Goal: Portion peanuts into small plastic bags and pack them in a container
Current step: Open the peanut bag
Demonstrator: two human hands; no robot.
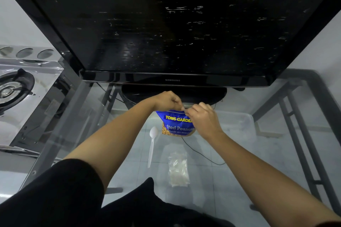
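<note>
Blue foil peanut packet (176,123) stands mid-table on the glass; left hand (167,100) and right hand (202,116) both pinch its top seam; light, crinkly, slippery, likely best gripped at the seam edge

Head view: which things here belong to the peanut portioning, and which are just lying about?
Part of the job:
peanut bag, pinched at its top by the left hand and right hand; white plastic spoon; stack of small clear bags; translucent container on the right.

Just lying about:
television; gas stove on the left; black cable.
</note>
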